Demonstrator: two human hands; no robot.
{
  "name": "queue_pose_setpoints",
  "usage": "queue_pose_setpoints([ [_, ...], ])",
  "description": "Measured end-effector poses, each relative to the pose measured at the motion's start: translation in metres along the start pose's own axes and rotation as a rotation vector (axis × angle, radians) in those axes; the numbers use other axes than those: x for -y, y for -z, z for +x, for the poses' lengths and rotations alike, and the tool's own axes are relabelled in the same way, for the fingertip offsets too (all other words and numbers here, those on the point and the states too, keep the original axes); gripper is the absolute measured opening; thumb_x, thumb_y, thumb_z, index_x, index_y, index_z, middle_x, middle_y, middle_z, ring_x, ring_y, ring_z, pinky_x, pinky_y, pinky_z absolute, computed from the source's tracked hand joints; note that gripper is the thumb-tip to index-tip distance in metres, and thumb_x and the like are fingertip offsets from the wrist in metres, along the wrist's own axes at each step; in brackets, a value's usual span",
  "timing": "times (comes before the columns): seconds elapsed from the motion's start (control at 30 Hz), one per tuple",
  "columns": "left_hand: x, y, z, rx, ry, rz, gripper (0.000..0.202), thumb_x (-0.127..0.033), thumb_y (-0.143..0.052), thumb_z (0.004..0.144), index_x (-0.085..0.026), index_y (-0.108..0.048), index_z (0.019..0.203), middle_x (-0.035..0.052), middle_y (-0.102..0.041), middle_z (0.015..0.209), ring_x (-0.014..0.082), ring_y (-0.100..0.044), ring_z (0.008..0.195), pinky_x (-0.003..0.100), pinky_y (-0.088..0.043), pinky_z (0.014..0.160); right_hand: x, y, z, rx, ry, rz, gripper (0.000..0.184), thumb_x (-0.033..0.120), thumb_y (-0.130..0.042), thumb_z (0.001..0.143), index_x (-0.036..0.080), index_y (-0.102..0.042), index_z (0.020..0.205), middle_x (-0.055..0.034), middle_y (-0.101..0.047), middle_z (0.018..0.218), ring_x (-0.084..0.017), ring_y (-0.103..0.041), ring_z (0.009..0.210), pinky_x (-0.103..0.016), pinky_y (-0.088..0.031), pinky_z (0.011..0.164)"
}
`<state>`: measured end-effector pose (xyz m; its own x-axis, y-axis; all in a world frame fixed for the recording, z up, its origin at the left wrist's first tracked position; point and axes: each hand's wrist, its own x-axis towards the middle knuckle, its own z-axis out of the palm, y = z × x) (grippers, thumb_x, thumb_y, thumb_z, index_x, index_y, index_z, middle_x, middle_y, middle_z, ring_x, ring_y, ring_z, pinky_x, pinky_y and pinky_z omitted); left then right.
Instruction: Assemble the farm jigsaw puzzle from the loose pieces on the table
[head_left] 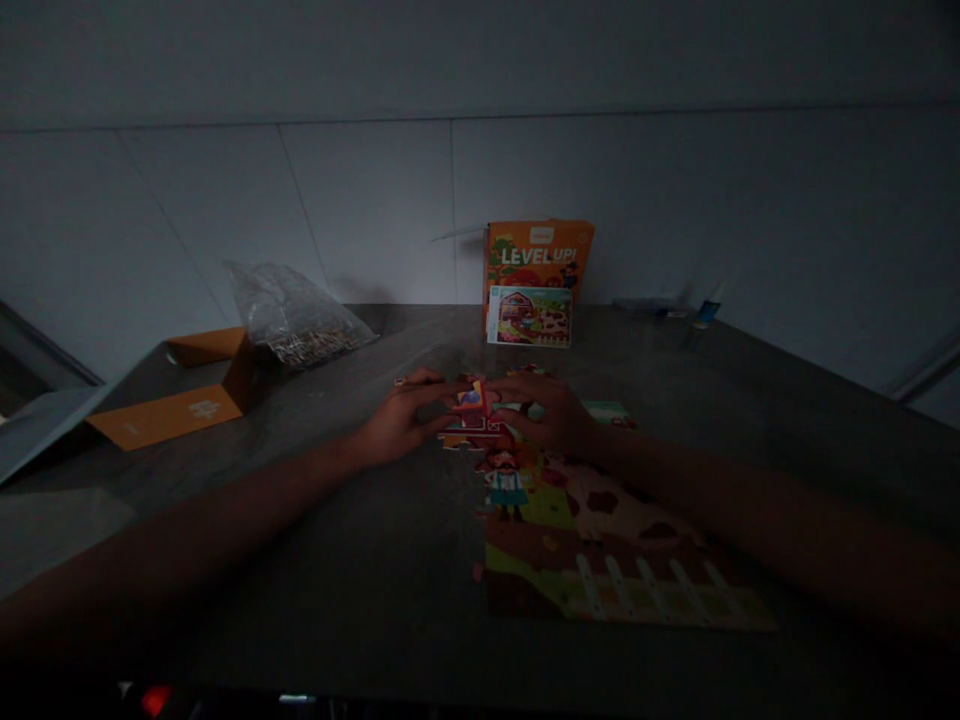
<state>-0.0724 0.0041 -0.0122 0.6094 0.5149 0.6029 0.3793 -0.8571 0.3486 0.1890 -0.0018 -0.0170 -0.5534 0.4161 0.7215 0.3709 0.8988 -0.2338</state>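
Two bare hands meet above a grey table (352,570), at the upper left part of a partly assembled farm puzzle (585,530). The left hand (405,415) and the right hand (553,408) each have the thumb and fingers bent towards a red section (472,398), from opposite sides; whether they pinch it or only press it, one cannot tell. Behind, a picture card (529,318) stands before an orange box (540,245).

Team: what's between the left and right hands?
In the head view, a red barn section of the puzzle lies between the left hand and the right hand.
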Motion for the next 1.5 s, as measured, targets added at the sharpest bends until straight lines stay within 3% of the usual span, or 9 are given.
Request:
queue_pose_setpoints([
  [0.5, 0.001, 0.003, 0.0, 0.012, 0.005, -0.012, 0.04, -0.033, -0.062, 0.091, -0.02, -0.062, 0.129, 0.0076, -0.072, 0.091, 0.0229, -0.056, 0.099, 0.038, -0.047, 0.087, -0.003, -0.002, -0.002, -0.012, 0.037, -0.036, 0.035, 0.022, -0.057, 0.09, 0.021, -0.063, 0.125, -0.0091, -0.07, 0.121, -0.021, -0.067, 0.106, -0.039, -0.052, 0.095],
  [0.77, 0.001, 0.006, -0.001, 0.053, 0.008, -0.029, 0.039, -0.037, -0.064, 0.089, -0.02, -0.065, 0.124, 0.0079, -0.07, 0.09, 0.0237, -0.056, 0.097, 0.04, -0.047, 0.087, -0.004, -0.001, -0.002, 0.02, 0.031, -0.058, 0.032, 0.02, -0.051, 0.092, 0.021, -0.065, 0.121, -0.0076, -0.073, 0.113, -0.019, -0.067, 0.098, -0.037, -0.052, 0.089],
  [0.9, -0.004, 0.012, -0.001, 0.126, -0.049, -0.039, 0.035, -0.038, -0.071, 0.083, -0.019, -0.07, 0.113, 0.0103, -0.07, 0.097, 0.0259, -0.057, 0.102, 0.04, -0.047, 0.089, -0.004, -0.002, 0.0, 0.05, 0.111, -0.016, 0.024, 0.019, -0.052, 0.092, 0.019, -0.07, 0.107, -0.0082, -0.075, 0.101, -0.02, -0.067, 0.092, -0.037, -0.053, 0.084],
  [1.13, -0.017, 0.018, 0.003, 0.382, -0.188, -0.111, 0.022, -0.032, -0.073, 0.08, -0.021, -0.072, 0.099, 0.011, -0.069, 0.109, 0.0255, -0.061, 0.103, 0.045, -0.041, 0.099, 0.002, 0.0, 0.003, 0.157, 0.287, 0.061, 0.016, 0.017, -0.056, 0.087, 0.019, -0.071, 0.091, -0.0076, -0.074, 0.098, -0.018, -0.065, 0.088, -0.038, -0.051, 0.081],
  [1.33, -0.016, 0.022, 0.002, 0.447, -0.187, -0.111, 0.028, -0.035, -0.072, 0.077, -0.019, -0.067, 0.1, 0.0119, -0.065, 0.111, 0.0269, -0.058, 0.105, 0.044, -0.043, 0.096, 0.003, 0.001, 0.002, 0.272, 0.306, 0.129, 0.016, 0.026, -0.059, 0.089, 0.018, -0.071, 0.096, -0.0078, -0.073, 0.099, -0.018, -0.065, 0.09, -0.038, -0.052, 0.084],
  [1.5, -0.02, 0.019, 0.0, 0.417, -0.178, -0.06, 0.045, -0.045, -0.074, 0.076, -0.017, -0.062, 0.111, 0.0128, -0.064, 0.111, 0.0278, -0.056, 0.105, 0.043, -0.044, 0.096, 0.005, 0.0, 0.001, 0.294, 0.317, 0.139, 0.017, 0.03, -0.065, 0.088, 0.017, -0.071, 0.095, -0.0095, -0.072, 0.103, -0.019, -0.064, 0.095, -0.037, -0.052, 0.086],
])
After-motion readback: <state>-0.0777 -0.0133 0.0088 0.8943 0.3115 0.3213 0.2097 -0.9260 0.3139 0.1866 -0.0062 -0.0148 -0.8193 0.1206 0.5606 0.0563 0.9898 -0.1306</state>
